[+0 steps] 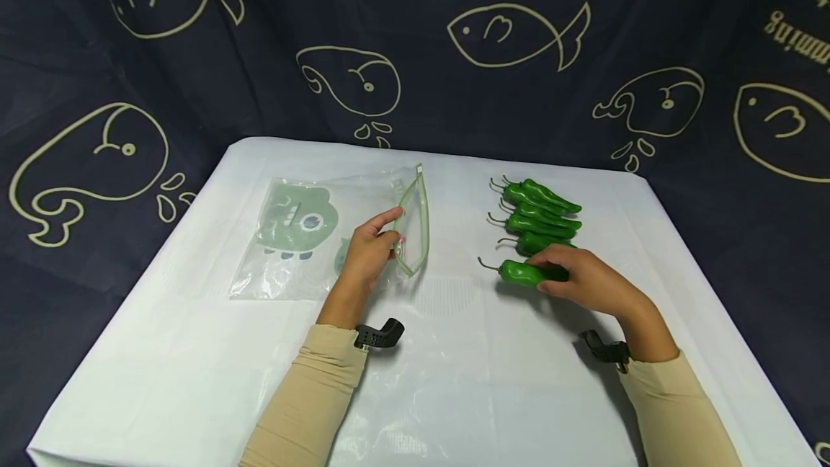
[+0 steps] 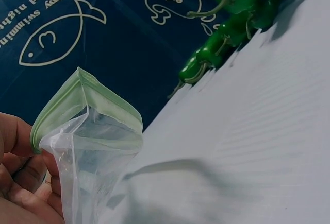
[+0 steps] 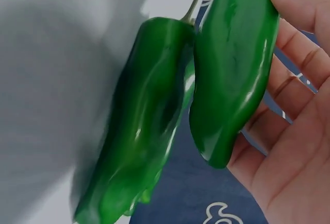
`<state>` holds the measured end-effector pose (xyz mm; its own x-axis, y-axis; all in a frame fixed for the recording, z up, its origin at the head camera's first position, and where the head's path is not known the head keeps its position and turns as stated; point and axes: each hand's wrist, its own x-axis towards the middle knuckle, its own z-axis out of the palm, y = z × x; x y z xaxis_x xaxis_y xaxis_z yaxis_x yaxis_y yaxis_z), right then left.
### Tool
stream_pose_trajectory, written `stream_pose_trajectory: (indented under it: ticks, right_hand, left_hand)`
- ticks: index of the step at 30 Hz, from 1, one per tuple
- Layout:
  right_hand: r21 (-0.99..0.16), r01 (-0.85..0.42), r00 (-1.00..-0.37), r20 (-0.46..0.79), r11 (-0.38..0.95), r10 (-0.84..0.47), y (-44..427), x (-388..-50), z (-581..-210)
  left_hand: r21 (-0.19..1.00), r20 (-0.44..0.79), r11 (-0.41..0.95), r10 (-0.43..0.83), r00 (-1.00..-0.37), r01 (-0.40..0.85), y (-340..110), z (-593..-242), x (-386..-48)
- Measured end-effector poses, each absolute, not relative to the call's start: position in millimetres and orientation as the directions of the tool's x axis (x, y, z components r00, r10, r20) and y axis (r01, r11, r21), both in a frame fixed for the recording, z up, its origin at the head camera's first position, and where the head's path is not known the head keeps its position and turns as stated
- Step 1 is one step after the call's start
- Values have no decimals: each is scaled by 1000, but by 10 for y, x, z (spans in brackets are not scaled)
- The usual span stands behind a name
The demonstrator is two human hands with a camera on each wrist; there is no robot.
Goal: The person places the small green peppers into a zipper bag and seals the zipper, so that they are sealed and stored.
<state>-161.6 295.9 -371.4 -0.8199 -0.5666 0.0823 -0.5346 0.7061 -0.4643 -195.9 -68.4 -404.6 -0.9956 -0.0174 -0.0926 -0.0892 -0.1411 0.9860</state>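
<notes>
Over the white cloth-covered table (image 1: 194, 380), left hand (image 1: 368, 254) pinches clear green-rimmed plastic bag (image 1: 298, 218); right hand (image 1: 590, 281), half-curled, grips glossy long green pepper (image 1: 520, 273), which could slip if grip loosens.

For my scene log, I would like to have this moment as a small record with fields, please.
Left hand: holds the bag by its green rim
Right hand: holds one green pepper, lifted off the table
Bag: clear, green cartoon print, mouth open towards the peppers
Other peppers: in a row beyond the right hand
Table cover: white
Backdrop: dark blue, fish and whale drawings
</notes>
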Motion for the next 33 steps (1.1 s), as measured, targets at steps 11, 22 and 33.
stream_pose_trajectory:
  ticks: [11, 22, 33]
  right_hand:
    - [-493, -584, -778, 114, 644, -618, 2751, -1742, -3615]
    - [-447, -669, -720, 195, 594, -665, 2490, -1849, -3563]
    - [-450, -686, -695, 172, 572, -698, 2207, -2018, -3559]
  left_hand:
    - [983, -101, -155, -1, -995, -100, -687, -3997, -1937]
    - [986, -93, -138, -16, -996, -90, -683, -4041, -1955]
    - [989, -73, -130, -3, -997, -72, -696, -4041, -1942]
